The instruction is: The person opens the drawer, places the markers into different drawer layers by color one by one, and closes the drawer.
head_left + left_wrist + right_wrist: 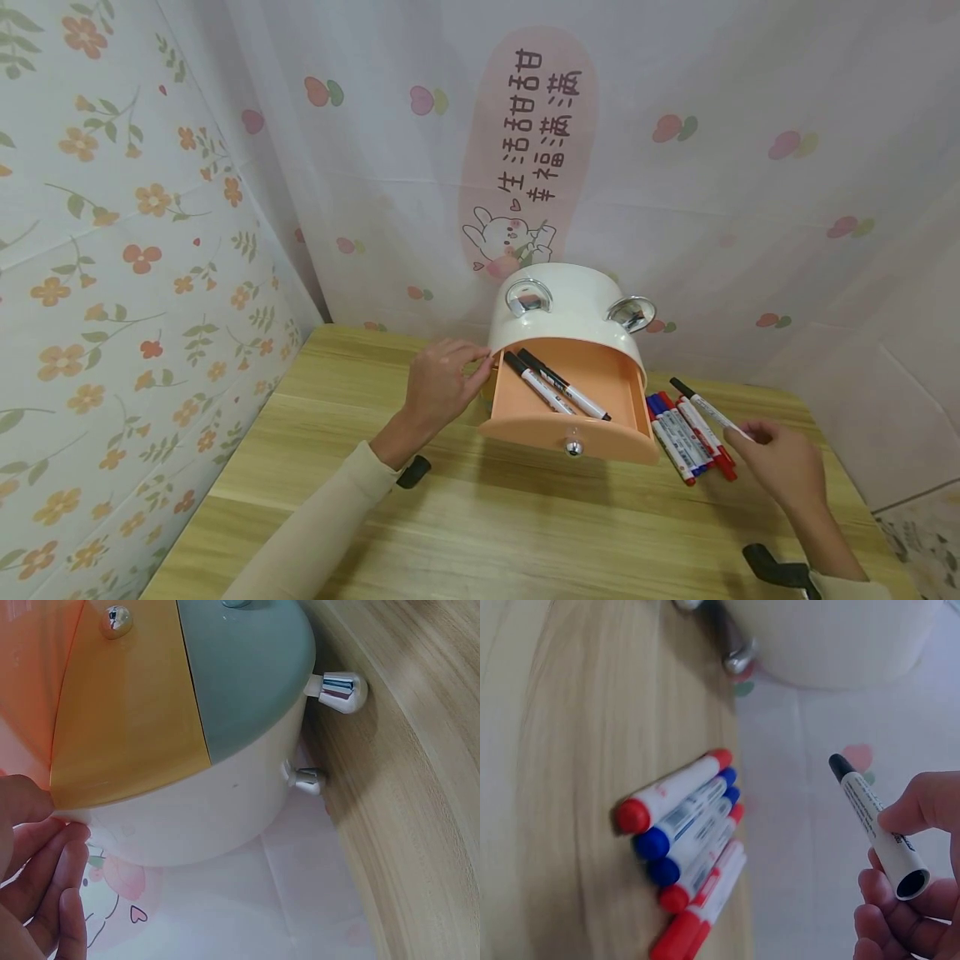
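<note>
My left hand [444, 385] is at the left side of a rounded white drawer box [570, 302]. Its thumb and fingertips pinch the box's front edge, close by the pulled-out orange drawer [572, 433]. Two black-capped markers [551, 382] lie inside that drawer. In the left wrist view, a yellow drawer front [127, 720] and a grey-green one [247, 675] are closed. My right hand [783, 467] holds a white marker with a black cap [866, 814] between thumb and fingers, above the table's right side; the cap points away from the palm.
Several red- and blue-capped markers [686, 442] lie side by side on the wooden table [495, 533], right of the box. Shiny knobs [343, 691] stick out from the box. Printed curtains [375, 167] hang behind and at the left.
</note>
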Available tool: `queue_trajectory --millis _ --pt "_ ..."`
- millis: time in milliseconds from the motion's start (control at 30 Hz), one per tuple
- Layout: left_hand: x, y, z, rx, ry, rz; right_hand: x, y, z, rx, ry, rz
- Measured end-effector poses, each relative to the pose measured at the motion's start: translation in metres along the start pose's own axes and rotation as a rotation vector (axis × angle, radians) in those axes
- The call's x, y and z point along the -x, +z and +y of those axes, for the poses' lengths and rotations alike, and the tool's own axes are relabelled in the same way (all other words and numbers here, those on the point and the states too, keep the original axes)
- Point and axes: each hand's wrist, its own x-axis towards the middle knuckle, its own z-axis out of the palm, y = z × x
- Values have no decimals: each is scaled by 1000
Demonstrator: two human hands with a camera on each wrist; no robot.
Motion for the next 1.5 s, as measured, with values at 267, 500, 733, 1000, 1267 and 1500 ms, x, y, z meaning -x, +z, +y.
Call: queue_trajectory --millis 267,500,733,1000,1267,1500 --pt "-1 -1 1 -13 10 1 4 -8 -23 -10 -59 10" --pt "-1 -1 2 -28 1 -9 9 -12 -41 1 -95 64" --pt "-1 0 2 -37 -6 -13 13 -20 -56 -14 -143 105" --pt "-1 0 2 -29 -3 -4 16 -31 -72 -14 -201 139" --pt "-1 0 2 -14 0 7 19 -38 -84 -35 -242 157" --pt "-1 -1 2 -11 -6 3 22 -45 -97 -49 -276 183"
